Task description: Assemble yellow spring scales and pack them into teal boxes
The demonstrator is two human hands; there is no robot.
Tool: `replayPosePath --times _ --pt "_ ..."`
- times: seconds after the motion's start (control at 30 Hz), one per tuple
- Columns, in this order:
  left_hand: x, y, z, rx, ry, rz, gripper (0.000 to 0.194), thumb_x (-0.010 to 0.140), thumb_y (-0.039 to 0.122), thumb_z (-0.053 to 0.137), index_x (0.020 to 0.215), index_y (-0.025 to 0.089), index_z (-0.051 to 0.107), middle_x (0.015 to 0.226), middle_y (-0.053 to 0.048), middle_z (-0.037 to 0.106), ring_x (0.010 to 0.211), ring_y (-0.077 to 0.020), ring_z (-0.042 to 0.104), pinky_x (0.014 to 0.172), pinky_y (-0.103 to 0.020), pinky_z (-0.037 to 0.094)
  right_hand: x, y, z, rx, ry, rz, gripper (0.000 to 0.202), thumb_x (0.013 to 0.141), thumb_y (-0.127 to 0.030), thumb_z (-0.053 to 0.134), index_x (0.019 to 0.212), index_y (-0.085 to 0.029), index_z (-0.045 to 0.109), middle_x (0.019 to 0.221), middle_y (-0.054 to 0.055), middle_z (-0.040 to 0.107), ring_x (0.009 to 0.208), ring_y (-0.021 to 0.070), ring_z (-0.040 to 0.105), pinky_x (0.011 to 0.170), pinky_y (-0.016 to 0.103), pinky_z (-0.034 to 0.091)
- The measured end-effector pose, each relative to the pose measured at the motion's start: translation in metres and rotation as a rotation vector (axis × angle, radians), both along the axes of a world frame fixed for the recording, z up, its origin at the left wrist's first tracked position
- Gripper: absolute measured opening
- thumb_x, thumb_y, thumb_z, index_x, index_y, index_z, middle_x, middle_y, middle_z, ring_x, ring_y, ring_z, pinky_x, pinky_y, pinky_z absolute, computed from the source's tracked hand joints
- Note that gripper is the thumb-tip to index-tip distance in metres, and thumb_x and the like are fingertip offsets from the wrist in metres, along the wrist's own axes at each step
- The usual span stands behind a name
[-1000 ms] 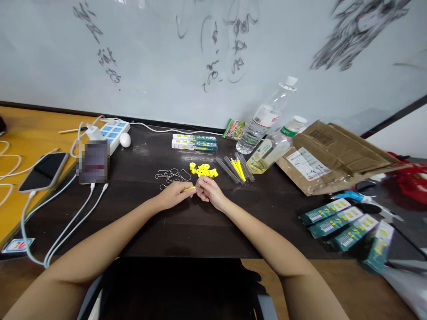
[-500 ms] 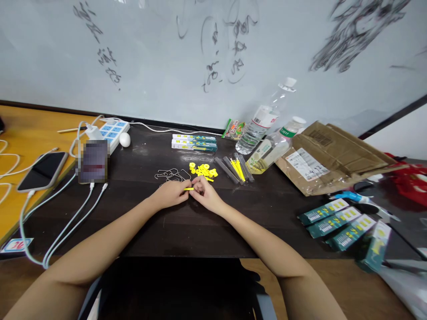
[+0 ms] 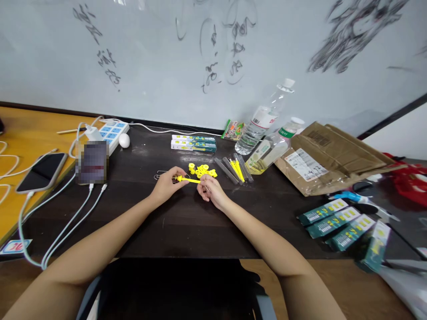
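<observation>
A thin yellow plastic stick (image 3: 192,181) with a thicker collared end spans the gap between my hands, just above the dark table. My left hand (image 3: 165,186) pinches the collared end, and my right hand (image 3: 214,192) is closed on the thin end. A short piece of thin metal wire (image 3: 207,189) seems to show at my right fingers. Beyond them lies a pile of small yellow plastic pieces (image 3: 202,170). Bent metal wires (image 3: 159,175) lie behind my left hand, which partly hides them. Clear tubes (image 3: 227,171), with yellow sticks (image 3: 237,170) among them, rest to the right.
Two small boxes (image 3: 193,143) lie at the back, and several more (image 3: 350,231) at the right. Two bottles (image 3: 271,149) stand before the whiteboard, beside a brown parcel (image 3: 320,155). Phones (image 3: 42,172), cables and a power strip (image 3: 115,133) occupy the left.
My hands were close together with only a short yellow bit showing. They have moved apart, the left one leftward, and the long yellow stick now shows between them.
</observation>
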State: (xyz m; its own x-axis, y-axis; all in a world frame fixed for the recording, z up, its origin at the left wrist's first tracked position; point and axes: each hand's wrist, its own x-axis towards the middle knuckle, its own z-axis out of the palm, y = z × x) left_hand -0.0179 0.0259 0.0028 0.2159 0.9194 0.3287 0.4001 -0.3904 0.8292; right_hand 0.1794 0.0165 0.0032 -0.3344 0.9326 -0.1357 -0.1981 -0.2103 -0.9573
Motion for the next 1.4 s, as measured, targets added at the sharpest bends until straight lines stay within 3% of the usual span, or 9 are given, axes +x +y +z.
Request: replayPosePath --times 0.23,0.33,0.5,0.63,0.77,0.87,1.4 --pt "0.005 0.004 0.007 -0.289 -0.658 0.023 0.053 0.062 0.034 0.079 0.104 0.02 0.051 0.097 -0.002 0.066 0.062 -0.0096 0.064 0.064 -0.028 0.056 0.002 0.001 -0.005 0.061 -0.025 0.113 0.016 0.07 -0.025 0.057 0.072 -0.02 0.042 0.053 -0.006 0.059 0.036 0.0054 0.043 0.034 0.015 0.033" --pt "0.006 0.003 0.01 -0.381 -0.769 0.017 0.054 0.062 0.035 0.08 0.105 0.02 0.05 0.085 0.001 0.067 0.066 -0.0094 0.065 0.068 -0.026 0.057 0.001 0.002 -0.01 0.137 -0.083 0.164 0.021 0.071 -0.028 0.065 0.073 -0.018 0.047 0.056 -0.005 0.061 0.039 0.0057 0.049 0.038 0.016 0.04" --pt "0.012 0.0 0.001 -0.437 -0.565 -0.083 0.05 0.061 0.039 0.08 0.099 0.016 0.058 0.079 -0.001 0.068 0.07 -0.0116 0.064 0.066 -0.024 0.054 -0.001 0.003 -0.016 0.21 -0.121 0.174 0.031 0.072 -0.038 0.071 0.078 -0.018 0.049 0.057 -0.006 0.06 0.041 0.0059 0.052 0.042 0.018 0.046" --pt "0.014 0.0 -0.005 -0.396 -0.405 -0.152 0.043 0.066 0.048 0.074 0.089 0.014 0.064 0.087 -0.006 0.07 0.076 -0.0151 0.065 0.066 -0.026 0.053 0.0 0.003 -0.015 0.209 -0.115 0.189 0.037 0.07 -0.043 0.074 0.078 -0.019 0.047 0.058 -0.006 0.061 0.044 0.007 0.054 0.045 0.02 0.05" --pt "0.009 0.002 -0.004 -0.334 -0.434 -0.078 0.043 0.073 0.053 0.066 0.095 0.016 0.062 0.087 -0.005 0.069 0.077 -0.015 0.064 0.067 -0.026 0.053 0.001 0.003 -0.011 0.114 -0.06 0.213 0.037 0.078 -0.053 0.062 0.089 -0.019 0.05 0.069 -0.002 0.066 0.055 0.0098 0.061 0.05 0.023 0.055" --pt "0.007 0.003 -0.005 -0.323 -0.441 -0.055 0.041 0.075 0.052 0.065 0.096 0.016 0.061 0.085 -0.004 0.067 0.075 -0.0138 0.064 0.067 -0.025 0.053 0.001 0.003 -0.012 0.108 -0.066 0.223 0.036 0.079 -0.051 0.062 0.092 -0.019 0.051 0.069 -0.002 0.065 0.055 0.0095 0.062 0.05 0.022 0.054" --pt "0.012 -0.003 -0.001 -0.259 -0.367 -0.174 0.037 0.076 0.05 0.065 0.088 0.015 0.062 0.077 -0.003 0.067 0.071 -0.0141 0.062 0.066 -0.026 0.051 0.001 0.006 -0.02 0.242 -0.167 0.302 0.033 0.076 -0.044 0.067 0.091 -0.017 0.055 0.066 -0.002 0.064 0.049 0.0069 0.057 0.047 0.019 0.051"
